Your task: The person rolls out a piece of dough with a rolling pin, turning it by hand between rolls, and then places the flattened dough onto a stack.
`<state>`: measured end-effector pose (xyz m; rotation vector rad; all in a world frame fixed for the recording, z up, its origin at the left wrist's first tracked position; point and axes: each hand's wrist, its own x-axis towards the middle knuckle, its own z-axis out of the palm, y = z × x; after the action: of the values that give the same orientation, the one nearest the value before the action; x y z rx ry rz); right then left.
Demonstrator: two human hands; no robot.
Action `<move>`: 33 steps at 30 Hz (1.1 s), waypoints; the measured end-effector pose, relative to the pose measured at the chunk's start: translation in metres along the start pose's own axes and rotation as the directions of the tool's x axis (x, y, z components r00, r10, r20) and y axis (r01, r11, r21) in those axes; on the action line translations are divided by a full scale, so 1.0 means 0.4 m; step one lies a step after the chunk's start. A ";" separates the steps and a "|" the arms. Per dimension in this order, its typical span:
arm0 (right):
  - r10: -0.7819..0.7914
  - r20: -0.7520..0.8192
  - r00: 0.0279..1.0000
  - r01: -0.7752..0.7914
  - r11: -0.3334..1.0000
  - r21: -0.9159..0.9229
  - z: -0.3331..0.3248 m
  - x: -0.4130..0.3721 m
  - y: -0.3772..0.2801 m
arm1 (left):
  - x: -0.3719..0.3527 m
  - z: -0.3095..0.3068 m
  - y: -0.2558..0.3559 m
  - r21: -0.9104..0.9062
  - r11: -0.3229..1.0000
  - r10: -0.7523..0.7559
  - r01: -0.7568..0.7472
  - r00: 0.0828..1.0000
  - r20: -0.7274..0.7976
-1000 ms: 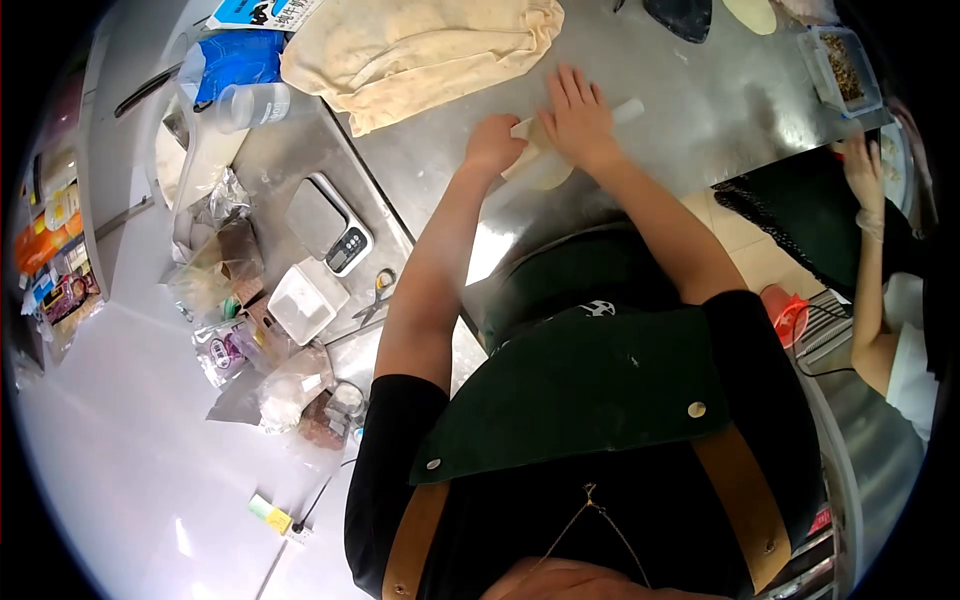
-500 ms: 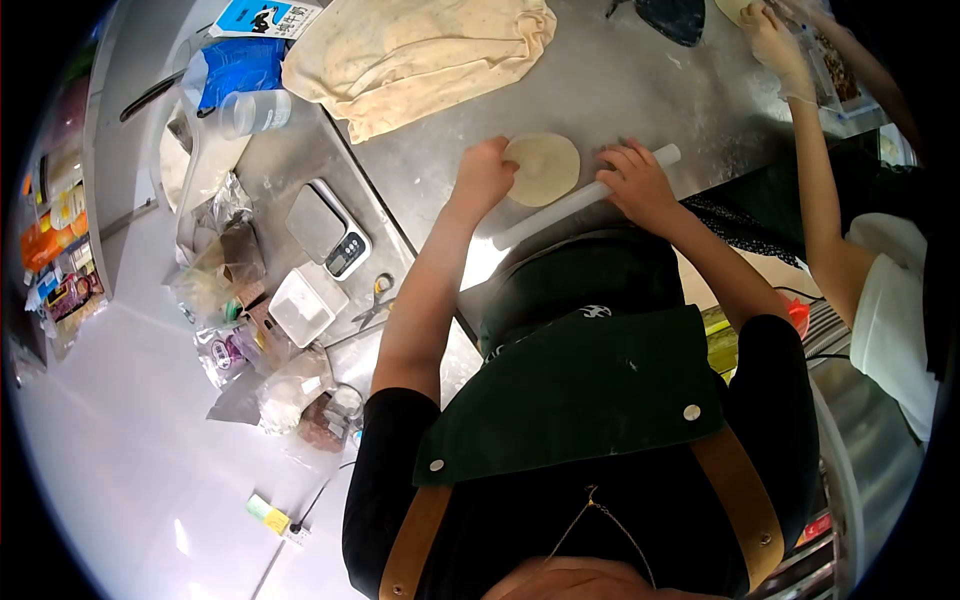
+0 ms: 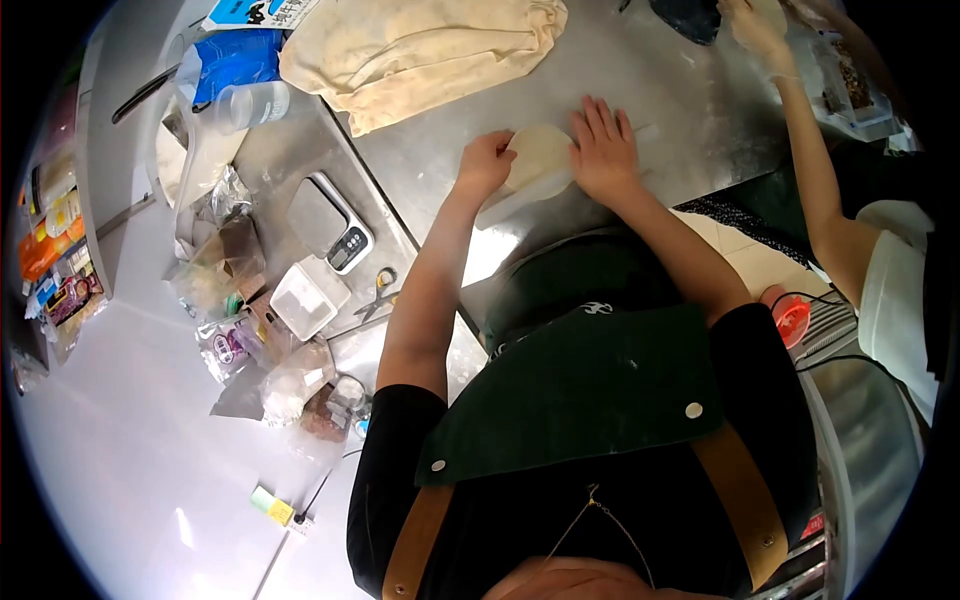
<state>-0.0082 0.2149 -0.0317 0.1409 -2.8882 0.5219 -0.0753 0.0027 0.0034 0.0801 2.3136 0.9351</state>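
Observation:
A round, flat dough wrapper (image 3: pixel 541 150) lies on the steel table in front of me. My left hand (image 3: pixel 486 164) pinches its left edge between thumb and fingers. Flat on top of a white rolling pin (image 3: pixel 530 196) rests my right hand (image 3: pixel 604 152), fingers stretched out and pointing away from me. The pin lies slantwise along the near side of the wrapper, blurred and partly hidden beneath that hand.
A cream cloth (image 3: pixel 420 60) lies bunched beyond my hands. To the left are a kitchen scale (image 3: pixel 332 222), scissors (image 3: pixel 378 294), a white plastic tub (image 3: pixel 303 300) and several bags. At right, a co-worker's hand (image 3: pixel 755 32) holds a dough round beside a container of filling (image 3: pixel 855 85).
My right hand has moved left and forward, its fingers straightening over the rolling pin, and the pin has shifted toward the wrapper. My left hand keeps its pinch on the edge.

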 end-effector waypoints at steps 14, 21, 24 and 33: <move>-0.014 0.217 0.976 0.038 0.994 -0.106 0.005 0.032 -0.008 | 0.047 -0.012 0.009 -0.091 0.995 0.035 -0.030 0.998 0.047; -0.074 0.128 0.989 0.081 0.995 -0.050 0.023 0.059 -0.013 | 0.065 0.009 0.077 0.337 0.941 -0.041 0.020 0.998 0.054; -0.154 0.164 0.974 0.137 0.984 0.110 -0.020 -0.049 0.031 | 0.022 0.041 0.102 0.468 0.883 0.064 -0.033 0.997 -0.049; -0.330 0.200 0.922 0.285 0.932 0.223 -0.161 -0.110 0.130 | -0.084 -0.026 0.166 0.171 0.977 0.128 -0.127 0.992 0.006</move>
<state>0.0398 0.2889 0.0003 0.7232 -2.9458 0.7634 -0.0661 0.0365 0.0696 0.3011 2.4128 0.7965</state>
